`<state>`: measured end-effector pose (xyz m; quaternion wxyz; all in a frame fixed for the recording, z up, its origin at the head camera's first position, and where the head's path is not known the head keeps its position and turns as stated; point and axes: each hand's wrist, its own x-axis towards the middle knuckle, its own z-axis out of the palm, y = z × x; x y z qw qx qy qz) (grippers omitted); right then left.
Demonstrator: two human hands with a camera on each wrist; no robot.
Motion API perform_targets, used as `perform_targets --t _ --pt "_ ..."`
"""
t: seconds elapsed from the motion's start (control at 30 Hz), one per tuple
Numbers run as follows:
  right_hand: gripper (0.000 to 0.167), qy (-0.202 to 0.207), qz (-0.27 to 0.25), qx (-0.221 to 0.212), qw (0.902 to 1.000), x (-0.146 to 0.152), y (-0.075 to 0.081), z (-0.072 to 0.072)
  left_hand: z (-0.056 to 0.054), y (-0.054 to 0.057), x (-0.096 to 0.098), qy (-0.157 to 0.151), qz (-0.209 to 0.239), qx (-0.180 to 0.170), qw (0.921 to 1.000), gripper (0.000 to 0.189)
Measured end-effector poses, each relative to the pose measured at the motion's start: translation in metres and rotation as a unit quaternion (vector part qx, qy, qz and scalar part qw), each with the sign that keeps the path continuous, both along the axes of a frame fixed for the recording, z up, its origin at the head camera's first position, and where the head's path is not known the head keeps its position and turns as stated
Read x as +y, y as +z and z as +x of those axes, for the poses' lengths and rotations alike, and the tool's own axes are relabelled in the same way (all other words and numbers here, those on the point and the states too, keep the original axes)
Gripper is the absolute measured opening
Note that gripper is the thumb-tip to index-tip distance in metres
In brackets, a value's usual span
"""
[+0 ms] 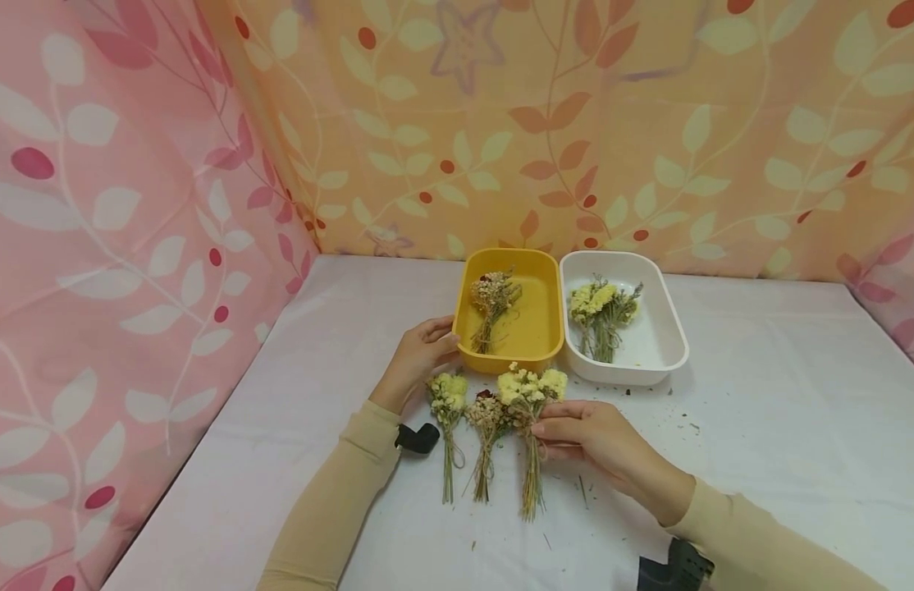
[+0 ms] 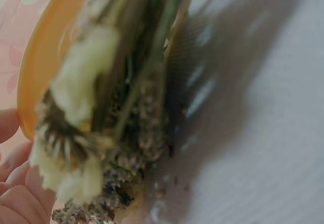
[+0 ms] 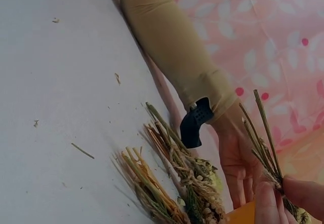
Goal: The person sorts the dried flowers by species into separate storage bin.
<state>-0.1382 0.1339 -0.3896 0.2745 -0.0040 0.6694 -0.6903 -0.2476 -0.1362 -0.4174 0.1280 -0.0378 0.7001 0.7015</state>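
The right hand point(image 1: 597, 439) pinches a pale-yellow, twine-tied dried-flower bunch point(image 1: 529, 387); the left hand point(image 1: 420, 353), fingers loosely extended, touches a yellow rounded-rectangular tray point(image 1: 538, 308) to its right.

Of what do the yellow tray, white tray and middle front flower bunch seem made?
Yellow tray: probably plastic, satin; even colour, rounded corners. White tray: likely plastic, slightly glossy; soft highlights. Middle front flower bunch: apparently dried plants, matte; brownish heads, strawlike stems.
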Motion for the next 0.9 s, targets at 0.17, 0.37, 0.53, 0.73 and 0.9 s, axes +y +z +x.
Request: perform_targets --t 0.17,0.37,0.53,0.73,0.9 --pt "0.043 0.011 0.027 0.028 0.9992 0.002 0.010 0.001 0.000 0.001 0.000 -0.003 0.002 0.004 1.0000 0.051" --pt "0.050 0.002 0.037 0.051 0.9980 0.007 0.022 -0.004 -0.001 0.000 -0.001 -0.001 -0.002 0.014 0.9999 0.051" --pt "0.051 0.005 0.056 0.068 0.9961 0.013 0.030 -0.007 0.000 0.001 0.000 -0.001 -0.002 0.008 1.0000 0.051" --pt "0.038 -0.005 0.050 0.070 0.9963 0.024 0.037 -0.015 0.000 0.001 0.000 -0.003 -0.001 0.002 1.0000 0.051" --pt "0.039 -0.023 0.039 0.065 0.9968 0.033 0.041 -0.022 -0.001 0.000 -0.001 -0.003 0.000 0.003 1.0000 0.051"
